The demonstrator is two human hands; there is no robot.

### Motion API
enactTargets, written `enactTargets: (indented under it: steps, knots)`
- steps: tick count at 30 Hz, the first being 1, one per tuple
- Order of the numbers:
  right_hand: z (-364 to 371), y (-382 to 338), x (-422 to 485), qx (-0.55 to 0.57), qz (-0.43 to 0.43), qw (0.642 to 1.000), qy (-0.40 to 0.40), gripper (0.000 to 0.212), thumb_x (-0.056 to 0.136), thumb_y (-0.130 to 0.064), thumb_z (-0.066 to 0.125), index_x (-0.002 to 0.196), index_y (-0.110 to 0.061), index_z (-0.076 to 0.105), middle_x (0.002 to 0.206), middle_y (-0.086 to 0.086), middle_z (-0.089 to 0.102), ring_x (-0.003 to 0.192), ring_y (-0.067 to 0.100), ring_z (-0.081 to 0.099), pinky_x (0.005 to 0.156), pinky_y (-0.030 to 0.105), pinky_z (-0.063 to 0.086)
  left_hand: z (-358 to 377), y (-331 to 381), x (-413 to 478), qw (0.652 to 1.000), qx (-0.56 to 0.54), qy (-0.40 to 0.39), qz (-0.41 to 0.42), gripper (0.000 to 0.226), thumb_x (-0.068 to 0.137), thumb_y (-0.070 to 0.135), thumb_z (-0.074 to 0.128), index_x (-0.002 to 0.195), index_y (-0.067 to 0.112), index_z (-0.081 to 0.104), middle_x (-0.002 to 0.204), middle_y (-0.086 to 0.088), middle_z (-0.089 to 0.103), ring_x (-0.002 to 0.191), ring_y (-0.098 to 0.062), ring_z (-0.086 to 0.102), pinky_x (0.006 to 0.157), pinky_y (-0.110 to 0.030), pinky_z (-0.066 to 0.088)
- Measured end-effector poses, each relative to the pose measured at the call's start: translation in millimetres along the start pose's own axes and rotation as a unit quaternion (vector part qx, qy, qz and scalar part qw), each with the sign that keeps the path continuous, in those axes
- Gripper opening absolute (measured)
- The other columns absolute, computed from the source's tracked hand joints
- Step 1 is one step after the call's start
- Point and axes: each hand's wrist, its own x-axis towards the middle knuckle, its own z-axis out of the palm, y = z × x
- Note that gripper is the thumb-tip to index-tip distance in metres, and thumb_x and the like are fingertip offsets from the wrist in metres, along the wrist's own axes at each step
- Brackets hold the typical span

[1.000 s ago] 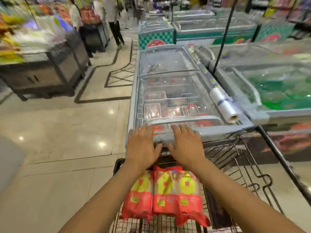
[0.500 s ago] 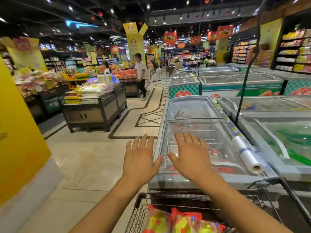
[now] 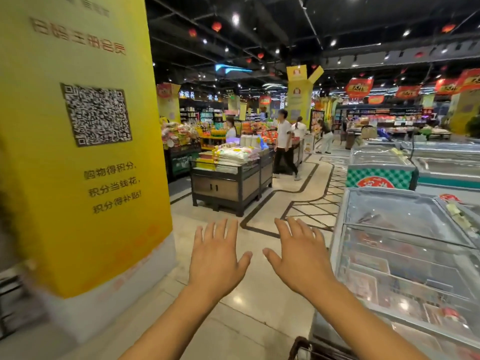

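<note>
Forward, left hand (image 3: 217,258) and right hand (image 3: 301,261) outstretched, palms down — fingers (image 3: 228,231) spread, beside freezer (image 3: 405,258).

Of the shopping cart (image 3: 302,348) I get only a dark corner of rim at the near bottom edge. Both forearms leave the frame there too. I see just the backs of the left hand (image 3: 217,258) and right hand (image 3: 302,259), so the palms are hidden. The freezer chest (image 3: 336,253) is cropped by the right edge, and the packs under its glass are too smeared to identify. The yellow pillar (image 3: 78,178) runs off the top and left. Far shelf goods are too small to tell.
</note>
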Motion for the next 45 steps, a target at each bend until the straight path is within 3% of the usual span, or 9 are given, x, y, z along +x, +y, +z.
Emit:
enactTargets:
  steps: [13,20,23,30,38,45]
  knots:
    - [40.1,-252.6,63.5,0.050,-0.193,0.980,0.007,0.068,0.099,-0.063,0.038,0.157,-0.028,0.024,0.161,0.002,0.034,0.147,0.024,0.031,0.119,0.046,0.025,-49.0,-243.1,-64.1,0.983,0.079,0.011,-0.168,0.080,0.100,0.068,0.029,0.165,0.024,0.010,0.173,-0.005,0.012,0.159,-0.029,0.010,0.128,-0.049,0.007]
    - [57.2,-384.3,48.4,0.082,-0.311,0.947,-0.009,0.073,0.097,-0.063,0.045,0.157,-0.025,0.031,0.161,0.004,0.037,0.149,0.027,0.031,0.118,0.050,0.027,-78.0,-341.0,-144.8,0.951,0.116,0.011,-0.287,0.085,0.094,0.069,0.025,0.165,0.024,0.014,0.172,-0.005,0.015,0.158,-0.029,0.014,0.127,-0.049,0.011]
    - [61.5,-434.0,34.6,0.100,-0.355,0.929,-0.014,0.076,0.091,-0.064,0.036,0.155,-0.023,0.035,0.160,0.008,0.040,0.149,0.029,0.034,0.117,0.051,0.029,-90.6,-370.1,-182.7,0.932,0.134,0.015,-0.338,0.082,0.097,0.068,0.033,0.164,0.024,0.017,0.171,-0.005,0.021,0.157,-0.029,0.017,0.127,-0.050,0.014]
    - [70.4,-540.4,8.6,0.134,-0.474,0.869,-0.037,0.074,0.099,-0.063,0.041,0.160,-0.026,0.021,0.166,0.003,0.026,0.153,0.024,0.021,0.122,0.047,0.019,-119.4,-422.6,-258.5,0.867,0.192,0.010,-0.460,0.080,0.097,0.065,0.043,0.162,0.023,0.021,0.167,-0.005,0.028,0.154,-0.031,0.023,0.126,-0.050,0.016]
    - [85.1,-647.5,1.3,0.183,-0.593,0.781,-0.070,0.074,0.100,-0.063,0.038,0.160,-0.025,0.018,0.167,0.006,0.023,0.154,0.025,0.017,0.123,0.049,0.017,-144.1,-471.4,-301.0,0.772,0.240,-0.004,-0.588,0.080,0.102,0.066,0.036,0.165,0.024,0.008,0.174,-0.005,0.006,0.159,-0.030,0.007,0.128,-0.051,0.003]
    - [93.5,-720.2,4.8,0.221,-0.668,0.704,-0.095,0.072,0.102,-0.062,0.036,0.161,-0.027,0.015,0.169,0.005,0.017,0.155,0.026,0.015,0.125,0.047,0.012,-156.9,-503.3,-305.6,0.686,0.272,-0.024,-0.674,0.081,0.101,0.069,0.032,0.165,0.029,0.004,0.174,-0.002,0.000,0.161,-0.030,0.001,0.129,-0.053,0.002]
